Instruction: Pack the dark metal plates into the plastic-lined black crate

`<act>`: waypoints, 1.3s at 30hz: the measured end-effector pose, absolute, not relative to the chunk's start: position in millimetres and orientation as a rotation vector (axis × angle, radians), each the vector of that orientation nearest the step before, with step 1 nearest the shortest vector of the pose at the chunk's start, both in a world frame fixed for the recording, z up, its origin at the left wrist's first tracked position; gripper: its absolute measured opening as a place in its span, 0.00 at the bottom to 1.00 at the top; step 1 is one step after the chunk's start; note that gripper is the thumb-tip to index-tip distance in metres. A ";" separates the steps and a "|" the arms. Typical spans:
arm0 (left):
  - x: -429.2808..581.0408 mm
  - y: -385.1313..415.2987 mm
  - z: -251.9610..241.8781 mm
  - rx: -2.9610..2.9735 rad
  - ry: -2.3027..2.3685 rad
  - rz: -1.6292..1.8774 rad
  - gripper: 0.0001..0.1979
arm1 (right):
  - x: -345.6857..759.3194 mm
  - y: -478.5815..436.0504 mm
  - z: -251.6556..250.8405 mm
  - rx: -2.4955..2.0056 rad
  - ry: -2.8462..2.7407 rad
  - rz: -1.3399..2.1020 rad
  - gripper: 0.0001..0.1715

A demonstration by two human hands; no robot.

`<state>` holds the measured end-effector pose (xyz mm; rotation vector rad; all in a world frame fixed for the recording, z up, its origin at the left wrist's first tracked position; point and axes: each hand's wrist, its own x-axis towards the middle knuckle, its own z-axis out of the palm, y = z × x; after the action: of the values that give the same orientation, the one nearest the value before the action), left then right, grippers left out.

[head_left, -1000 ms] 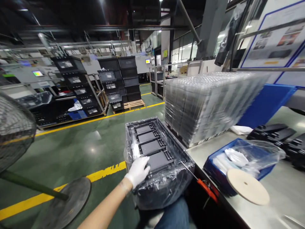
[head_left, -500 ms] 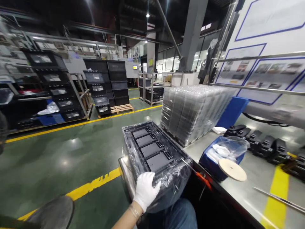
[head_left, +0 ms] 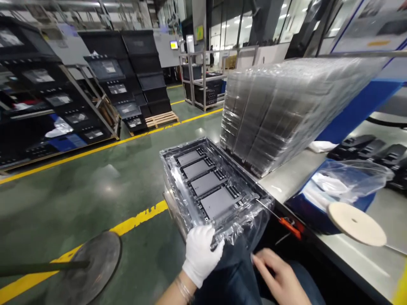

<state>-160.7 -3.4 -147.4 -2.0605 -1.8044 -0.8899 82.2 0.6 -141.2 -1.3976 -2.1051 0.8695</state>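
My left hand [head_left: 201,255], in a white glove, grips the near rim of a black crate [head_left: 244,192] lined with clear plastic film. Several flat dark panels [head_left: 212,195] lie in a row inside the crate. The crate sits just left of a steel workbench [head_left: 356,254], above my lap in blue jeans. My bare right hand [head_left: 280,277] is low at the bottom, fingers partly spread, near the hanging plastic film at the crate's near corner. It holds nothing that I can see.
A tall wrapped stack of clear trays [head_left: 286,106] stands on the bench. A blue bin with plastic bags [head_left: 340,190], a round beige disc [head_left: 356,222] and black parts [head_left: 375,152] lie further right. A fan base [head_left: 85,267] sits on the green floor; black crates fill racks [head_left: 79,97] at left.
My left hand slid from the panels to the crate's near rim and closed on it. My right hand came into view at the bottom. The view dropped and moved closer.
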 end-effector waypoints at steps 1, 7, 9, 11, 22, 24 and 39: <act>-160.3 -4.4 -147.1 -2.055 -1.802 -0.891 0.10 | 76.1 23.7 -138.1 -1.410 -2.147 0.833 0.46; -155.7 -7.4 -143.0 -2.035 -1.817 -0.902 0.08 | 27.3 166.9 -121.5 -1.580 -2.517 0.501 0.35; -154.1 -7.4 -141.8 -2.024 -1.845 -0.892 0.15 | 7.8 197.7 -123.9 -1.641 -2.637 0.436 0.47; -152.7 -7.4 -140.7 -2.003 -1.875 -0.876 0.24 | -9.3 214.3 -129.4 -1.703 -2.753 0.429 0.59; -147.6 -8.6 -141.3 -1.999 -1.946 -0.848 0.27 | -24.1 210.6 -142.0 -1.856 -2.884 0.397 0.51; -147.3 -8.9 -143.8 -1.987 -1.939 -0.851 0.27 | -25.4 208.2 -144.3 -1.864 -2.882 0.404 0.57; -150.9 -8.0 -146.4 -2.009 -1.842 -0.818 0.21 | -23.2 208.0 -150.1 -1.845 -2.829 0.489 0.50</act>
<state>-150.9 -8.0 -146.4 -2.0091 -1.8418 -0.8183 -23.2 208.0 -150.1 -1.8452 -2.8288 0.4887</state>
